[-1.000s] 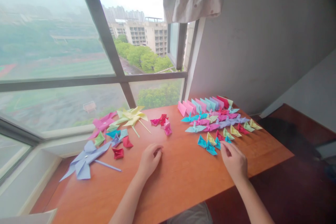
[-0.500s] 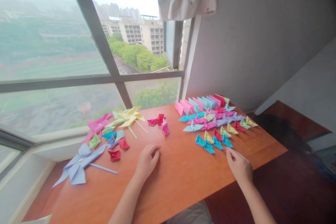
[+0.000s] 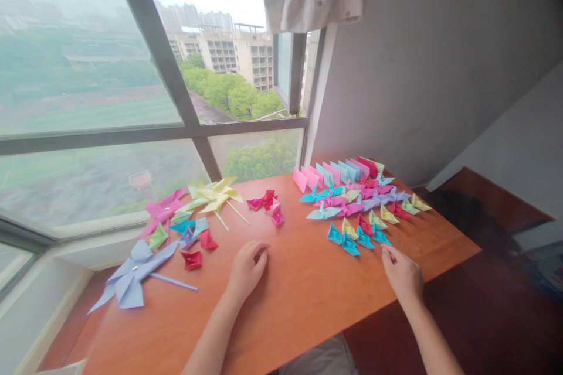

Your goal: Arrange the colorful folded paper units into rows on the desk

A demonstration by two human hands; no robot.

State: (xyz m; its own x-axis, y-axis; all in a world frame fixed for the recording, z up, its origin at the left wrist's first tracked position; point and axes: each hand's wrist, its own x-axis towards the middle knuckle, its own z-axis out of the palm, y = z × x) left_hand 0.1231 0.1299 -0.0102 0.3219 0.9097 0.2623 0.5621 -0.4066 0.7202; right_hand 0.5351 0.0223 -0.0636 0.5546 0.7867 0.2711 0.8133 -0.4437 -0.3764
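Note:
My left hand [image 3: 248, 266] rests on the wooden table, its fingers loosely curled in with nothing seen in them. My right hand [image 3: 402, 272] is closed near the table's front right edge, fingertips just below a blue paper boat [image 3: 380, 235]; no object shows in its grip. Around that boat stand more small folded boats, among them a blue one [image 3: 350, 244], a yellow one [image 3: 349, 228] and a red one [image 3: 364, 225]. Ahead of my left hand sits a cluster of red and pink paper boats [image 3: 269, 202].
Paper cranes [image 3: 328, 211] lie in rows behind the boats, with a row of folded paper planes [image 3: 332, 173] further back. At the left are a lilac pinwheel [image 3: 134, 272], a yellow pinwheel [image 3: 217, 193], a pink pinwheel [image 3: 165, 209] and several loose boats [image 3: 192, 260]. A window [image 3: 193, 129] borders the table.
My right hand has shifted slightly to the right, away from the blue boats. My left hand and the paper pieces look the same.

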